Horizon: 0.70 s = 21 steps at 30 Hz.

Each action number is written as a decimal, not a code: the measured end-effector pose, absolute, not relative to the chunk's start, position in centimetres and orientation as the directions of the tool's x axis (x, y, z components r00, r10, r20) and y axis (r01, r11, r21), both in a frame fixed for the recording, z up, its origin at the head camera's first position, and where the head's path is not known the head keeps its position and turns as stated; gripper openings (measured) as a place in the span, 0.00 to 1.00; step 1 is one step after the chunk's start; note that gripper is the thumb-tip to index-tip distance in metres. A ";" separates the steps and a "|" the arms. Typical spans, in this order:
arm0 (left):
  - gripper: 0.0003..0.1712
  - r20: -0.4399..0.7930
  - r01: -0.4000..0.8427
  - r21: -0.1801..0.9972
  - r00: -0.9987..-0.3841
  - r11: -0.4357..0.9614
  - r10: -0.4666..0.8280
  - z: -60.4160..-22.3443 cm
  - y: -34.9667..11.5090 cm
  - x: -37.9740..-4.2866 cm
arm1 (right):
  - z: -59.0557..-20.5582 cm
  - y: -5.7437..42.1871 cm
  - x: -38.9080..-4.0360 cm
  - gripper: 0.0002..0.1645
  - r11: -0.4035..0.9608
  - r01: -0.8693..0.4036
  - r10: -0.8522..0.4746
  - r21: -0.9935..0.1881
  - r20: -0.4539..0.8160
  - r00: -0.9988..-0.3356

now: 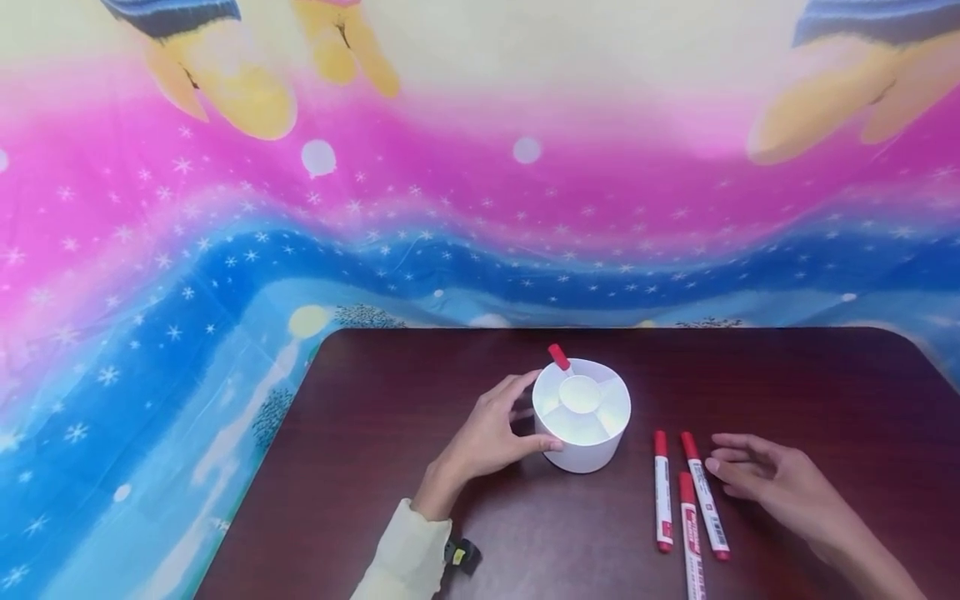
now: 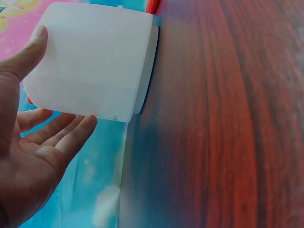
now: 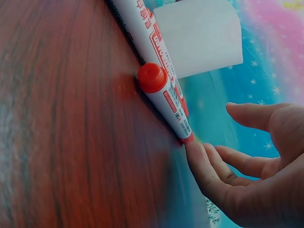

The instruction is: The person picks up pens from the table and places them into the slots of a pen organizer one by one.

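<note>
On the left of the table (image 1: pixel 375 400), my left hand (image 1: pixel 487 429) holds the white holder (image 1: pixel 581 457) by its side, thumb on the near wall and the fingers spread round the left and far side. The holder stands upright, and one red-capped marker (image 1: pixel 558 357) leans out over its far-left rim. To the right lie three more markers, roughly side by side, caps pointing away from me: the left marker (image 1: pixel 662 492), the middle marker (image 1: pixel 691 533), nearer to me, and the right marker (image 1: pixel 705 497). Just beyond that last one is my right hand (image 1: pixel 783 483), thumb apart from the fingers and pinching nothing — whether a fingertip touches the cap I can't tell.

As I judge it, a careless nudge could set the round barrels rolling into one another; if my left hand pushes the holder, it could slide or tip, and the leaning marker could shift.

Counted: one holder, four markers — one in it, three on the table — and two hands.
</note>
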<state>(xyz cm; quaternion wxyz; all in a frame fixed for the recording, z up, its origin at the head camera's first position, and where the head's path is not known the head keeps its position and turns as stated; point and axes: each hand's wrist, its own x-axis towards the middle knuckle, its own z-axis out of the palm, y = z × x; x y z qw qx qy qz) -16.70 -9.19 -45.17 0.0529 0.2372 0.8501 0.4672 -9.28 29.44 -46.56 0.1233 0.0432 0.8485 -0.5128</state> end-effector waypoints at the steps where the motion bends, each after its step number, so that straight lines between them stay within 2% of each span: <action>1: 0.58 0.130 0.354 0.819 -0.882 0.453 0.454 -45.1 -9.2 -16.7 | -46.6 29.4 -9.3 0.44 0.468 0.201 -0.055 -0.861 -0.255 -0.965; 10: 0.58 0.128 0.359 0.806 -0.882 0.470 0.454 -45.2 -9.2 -16.8 | -46.9 29.2 -9.6 0.47 0.506 0.213 -0.067 -0.836 -0.284 -0.957; 15: 0.58 0.129 0.356 0.810 -0.883 0.466 0.451 -45.3 -9.2 -16.8 | -46.9 29.2 -10.0 0.51 0.589 0.250 -0.050 -0.769 -0.344 -0.938; 21: 0.58 0.132 0.355 0.820 -0.881 0.449 0.455 -45.4 -9.2 -16.9 | -47.1 28.6 -10.4 0.51 0.696 0.198 -0.033 -0.690 -0.306 -0.951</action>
